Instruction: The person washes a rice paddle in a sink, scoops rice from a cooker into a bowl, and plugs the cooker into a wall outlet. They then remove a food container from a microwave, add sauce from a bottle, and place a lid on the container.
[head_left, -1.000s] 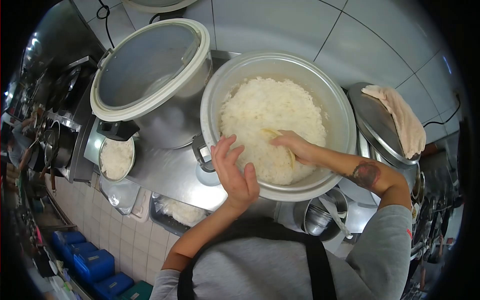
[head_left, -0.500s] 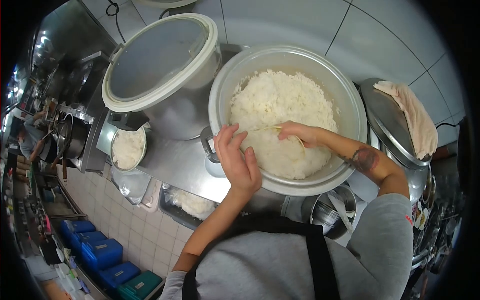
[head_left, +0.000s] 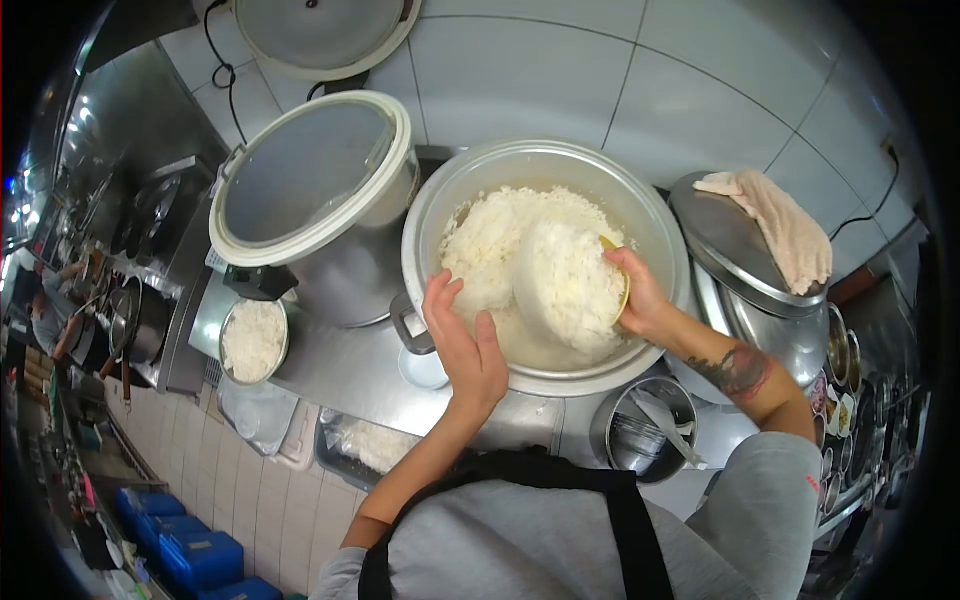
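A wide metal pot (head_left: 660,220) holds a large mass of white rice (head_left: 490,235). Over its right part, my right hand (head_left: 642,292) grips the rim of a yellowish bowl (head_left: 626,290), which is tilted and heaped with rice. My left hand (head_left: 468,345) is raised at the pot's left front rim, fingers apart and holding nothing, close to the pot's side handle (head_left: 408,322). Most of the bowl is hidden behind the rice in it.
A lidded cooker (head_left: 350,245) stands to the left, with a bowl of rice (head_left: 254,340) below it. At right are a metal lid with a cloth (head_left: 780,225) and a pot of utensils (head_left: 650,430). Part of a person (head_left: 60,320) shows far left.
The bowl has come up out of the rice, now full, and my right hand has risen with it. The view has shifted slightly; my left hand stays by the rim.
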